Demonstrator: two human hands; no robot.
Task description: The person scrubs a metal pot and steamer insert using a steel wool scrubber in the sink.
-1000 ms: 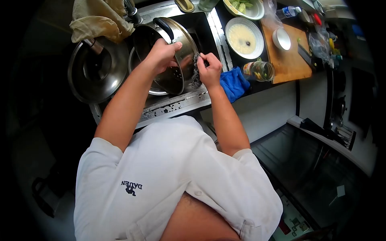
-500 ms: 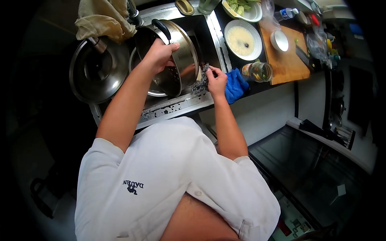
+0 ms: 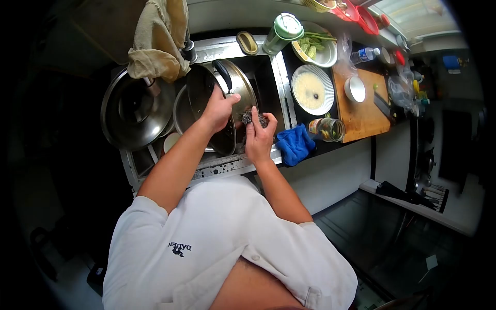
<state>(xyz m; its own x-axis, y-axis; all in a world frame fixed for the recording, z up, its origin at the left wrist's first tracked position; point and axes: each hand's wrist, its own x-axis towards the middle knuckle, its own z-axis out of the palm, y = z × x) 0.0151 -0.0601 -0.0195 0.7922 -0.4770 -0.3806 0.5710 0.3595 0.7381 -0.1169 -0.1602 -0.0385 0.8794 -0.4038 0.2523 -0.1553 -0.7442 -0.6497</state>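
A steel steamer pot [image 3: 242, 85] with a black side handle [image 3: 222, 74] is tipped on its side over the sink. My left hand [image 3: 219, 109] grips its rim just below that handle, thumb on the outer side and the other fingers mostly hidden inside. In my right hand [image 3: 260, 137] is a dark steel wool scourer [image 3: 253, 118], pressed against the outer wall of the pot. A few holes show in the steamer's lower part. Behind it, another steel pot [image 3: 181, 111] sits in the sink, partly covered.
A large steel lid [image 3: 116, 111] lies left, under a cloth [image 3: 157, 46] hanging over the tap. Right of the sink are a blue rag [image 3: 295, 145], a glass jar [image 3: 327, 129], a ribbed bowl [image 3: 313, 90] of cloudy liquid, and a cutting board [image 3: 361, 121] with a white bowl and knife.
My right hand has brought the scourer up and left from near the sink's front edge onto the pot's outer wall. My left hand keeps its hold. The view has shifted.
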